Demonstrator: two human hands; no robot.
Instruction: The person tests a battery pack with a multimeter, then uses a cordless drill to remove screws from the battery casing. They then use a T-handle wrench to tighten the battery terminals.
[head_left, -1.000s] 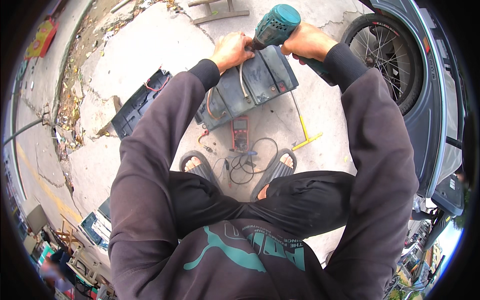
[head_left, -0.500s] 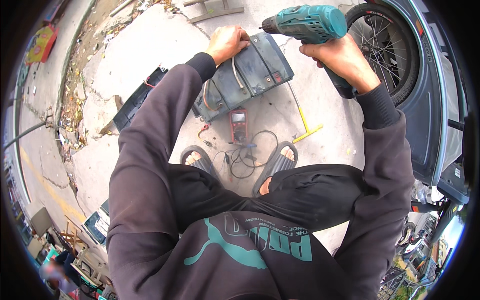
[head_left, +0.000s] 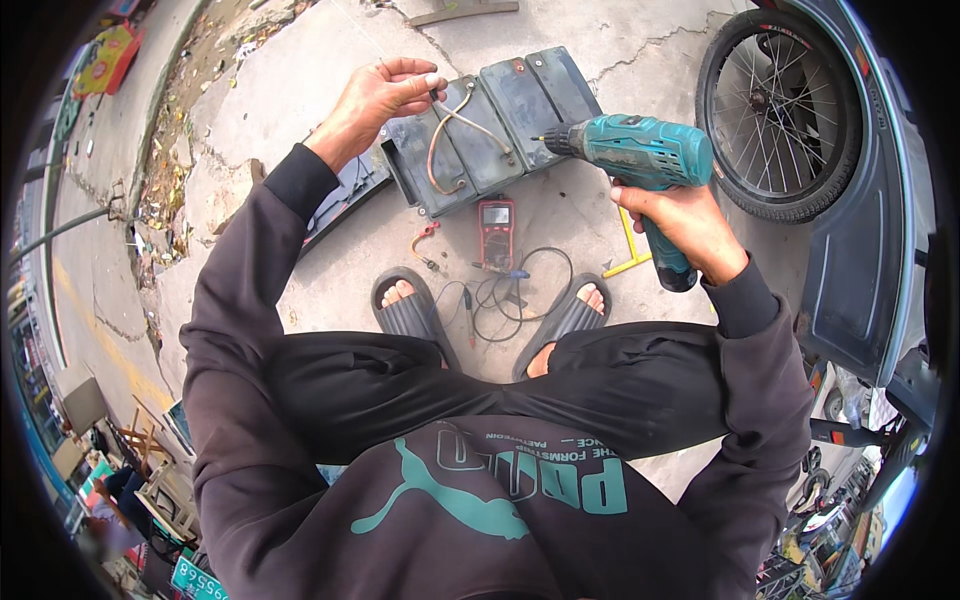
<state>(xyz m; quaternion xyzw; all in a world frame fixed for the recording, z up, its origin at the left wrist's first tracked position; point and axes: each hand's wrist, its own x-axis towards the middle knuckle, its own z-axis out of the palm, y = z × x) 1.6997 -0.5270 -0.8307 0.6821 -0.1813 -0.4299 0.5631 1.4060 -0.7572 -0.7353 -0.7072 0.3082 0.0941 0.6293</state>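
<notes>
My right hand (head_left: 690, 225) grips a teal and black cordless drill (head_left: 650, 150) by its handle. The drill points left, its bit tip over the right part of a row of dark grey batteries (head_left: 550, 85). At the row's far left side, the fingertips of my left hand (head_left: 385, 100) are pinched together at the upper end of a short cable (head_left: 478, 128). A small dark piece shows at those fingertips, too small to name. A second, brownish cable (head_left: 434, 150) curves across the battery tops, crossing the first one.
Between my sandalled feet and the batteries lie a red multimeter (head_left: 496, 235) with dark leads and a short red cable (head_left: 424, 240). A yellow T-handled tool (head_left: 630, 262) lies under the drill. A spoked wheel (head_left: 780, 115) and a grey vehicle body (head_left: 860, 250) stand at right.
My left hand has moved left off the battery top, and the cable end has swung left with it. The drill has come down and nearer to me, its bit now over the batteries.
</notes>
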